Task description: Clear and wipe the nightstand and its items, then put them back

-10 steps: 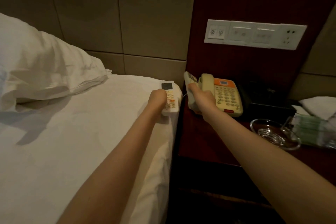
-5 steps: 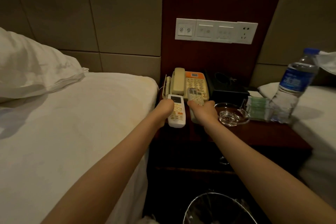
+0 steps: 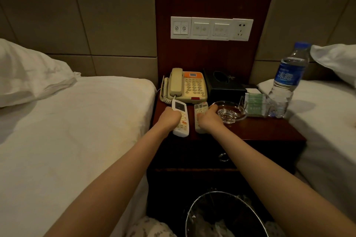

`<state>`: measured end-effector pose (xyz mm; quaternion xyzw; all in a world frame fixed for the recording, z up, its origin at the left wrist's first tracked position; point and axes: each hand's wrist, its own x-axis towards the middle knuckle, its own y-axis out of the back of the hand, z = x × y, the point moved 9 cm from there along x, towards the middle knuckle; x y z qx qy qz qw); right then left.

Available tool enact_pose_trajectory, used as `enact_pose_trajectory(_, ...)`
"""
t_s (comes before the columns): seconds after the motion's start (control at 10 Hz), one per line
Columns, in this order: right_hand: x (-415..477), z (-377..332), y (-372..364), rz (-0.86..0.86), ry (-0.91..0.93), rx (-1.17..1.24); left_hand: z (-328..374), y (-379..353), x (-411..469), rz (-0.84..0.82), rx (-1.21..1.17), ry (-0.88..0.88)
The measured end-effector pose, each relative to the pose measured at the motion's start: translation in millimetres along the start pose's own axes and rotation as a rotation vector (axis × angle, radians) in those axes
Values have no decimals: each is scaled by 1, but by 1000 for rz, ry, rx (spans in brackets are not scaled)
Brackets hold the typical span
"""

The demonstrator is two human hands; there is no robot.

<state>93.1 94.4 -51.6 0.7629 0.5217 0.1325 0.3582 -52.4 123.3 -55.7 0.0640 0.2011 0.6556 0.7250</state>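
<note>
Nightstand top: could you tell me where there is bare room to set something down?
Free: the nightstand's front right corner, bordered by the dish, card holder and right hand. Crowded: phone and tissue box behind, bottle at right; left hand and right hand hold the white remote and grey remote front left.

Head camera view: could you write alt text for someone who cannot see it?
A person's left hand grips a white remote and the right hand grips a grey remote at the front of a dark nightstand between two white beds. Near them are a beige telephone, a black box, a glass ashtray and a water bottle.
</note>
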Motion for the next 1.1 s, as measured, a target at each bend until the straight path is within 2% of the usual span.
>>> enact_pose_trajectory(0.2, -6, -6, -4, -19, 47, -61, -5, 6, -4, 149, 176, 44)
enact_pose_trajectory(0.4, -6, -6, -4, -53, 80, -166, -8, 4, -5, 221, 324, 54)
enact_pose_trajectory(0.5, -8, -6, 0, -11, 104, -249, -9, 0, -9, 249, 349, 71)
enact_pose_trajectory(0.7, -26, -14, 9, 131, 251, -472, -8, 1, -16, 312, 337, 53)
enact_pose_trajectory(0.8, -34, -20, 9, 146, 335, -579, -8, 2, -19, 323, 347, 52)
enact_pose_trajectory(1.0, -42, -20, 11, 109, 413, -627, -1, 13, -26, 321, 304, 52)
enact_pose_trajectory(1.1, -48, -26, 25, 158, 458, -523, 12, 19, -26, 327, 238, -28)
